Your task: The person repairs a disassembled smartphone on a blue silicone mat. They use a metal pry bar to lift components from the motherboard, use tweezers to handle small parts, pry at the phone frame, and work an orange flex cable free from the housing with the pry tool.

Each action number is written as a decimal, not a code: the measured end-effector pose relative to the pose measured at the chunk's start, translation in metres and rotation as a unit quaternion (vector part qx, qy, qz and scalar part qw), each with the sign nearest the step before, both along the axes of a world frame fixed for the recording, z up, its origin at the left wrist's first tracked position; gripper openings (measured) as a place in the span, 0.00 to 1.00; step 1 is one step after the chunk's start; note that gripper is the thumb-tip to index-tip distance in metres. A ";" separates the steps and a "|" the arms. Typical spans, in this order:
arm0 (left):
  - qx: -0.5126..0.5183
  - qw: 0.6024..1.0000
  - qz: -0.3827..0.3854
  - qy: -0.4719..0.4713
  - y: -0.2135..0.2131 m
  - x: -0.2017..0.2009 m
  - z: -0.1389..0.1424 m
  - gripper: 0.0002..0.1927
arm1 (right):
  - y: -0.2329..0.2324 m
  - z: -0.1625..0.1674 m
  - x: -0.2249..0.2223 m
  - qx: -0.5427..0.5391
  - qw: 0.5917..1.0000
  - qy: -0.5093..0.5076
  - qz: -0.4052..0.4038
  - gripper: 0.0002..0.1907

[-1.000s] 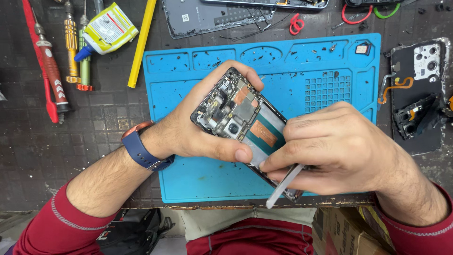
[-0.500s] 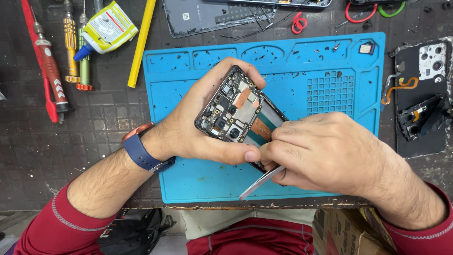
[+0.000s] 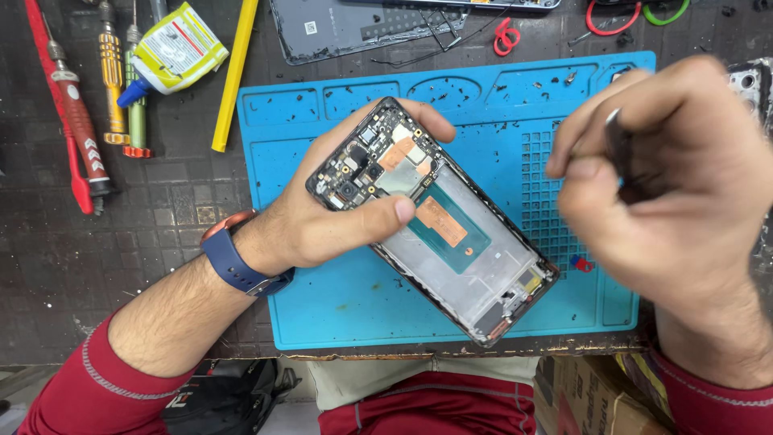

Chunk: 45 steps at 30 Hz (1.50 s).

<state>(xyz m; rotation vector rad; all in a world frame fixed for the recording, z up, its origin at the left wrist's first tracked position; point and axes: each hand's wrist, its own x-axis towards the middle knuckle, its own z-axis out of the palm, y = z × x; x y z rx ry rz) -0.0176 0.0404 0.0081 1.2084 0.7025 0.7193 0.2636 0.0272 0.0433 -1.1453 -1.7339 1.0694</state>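
**A:** Where is the phone (image 3: 439, 221)?

**B:** It lies slantwise over the blue mat (image 3: 338, 298), back cover off, with the camera end up and to the left and the lower end down toward the near edge of the mat. Circuit boards and copper-coloured patches show inside the dark frame.

**A:** What has hold of it?

**B:** The left hand (image 3: 322, 213). Its fingers (image 3: 419, 121) curl around the top edge of the phone from behind, and the thumb (image 3: 374, 219) presses across the open face just below the camera section. So the hand is closed on the upper end; the lower end sticks out free.

**A:** And the other hand?

**B:** The right hand (image 3: 668, 185) is raised to the right of the phone, apart from it, and looks blurred. Its fingers (image 3: 592, 121) are bunched almost shut, pinching a thin dark tool (image 3: 620, 145) between thumb and forefinger. What kind of tool it is cannot be made out.

**A:** What lies around them?

**B:** A blue watch (image 3: 233, 258) sits on the left wrist, and both sleeves are red. The mat rests on a dark tabletop (image 3: 80, 266). Left of the mat lie a yellow stick (image 3: 235, 76), a small glue bottle (image 3: 165, 52) with a blue nozzle, and screwdrivers (image 3: 113, 80), beside a red-handled tool (image 3: 72, 137). Beyond the far edge of the mat sits a grey back cover (image 3: 362, 28), with small red scissors (image 3: 506, 36) just beside it.
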 end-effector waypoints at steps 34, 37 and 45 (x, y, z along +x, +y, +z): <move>-0.074 0.993 0.083 -0.044 -0.028 0.027 -0.010 0.20 | 0.017 -0.008 -0.018 0.097 0.971 -0.204 -0.079 0.10; -0.049 0.995 0.082 0.014 -0.028 0.028 -0.009 0.22 | 0.015 -0.012 -0.013 0.102 0.968 -0.213 -0.085 0.10; -0.051 0.995 0.088 0.005 -0.029 0.028 -0.006 0.34 | 0.015 -0.016 -0.013 0.153 0.964 -0.214 -0.038 0.09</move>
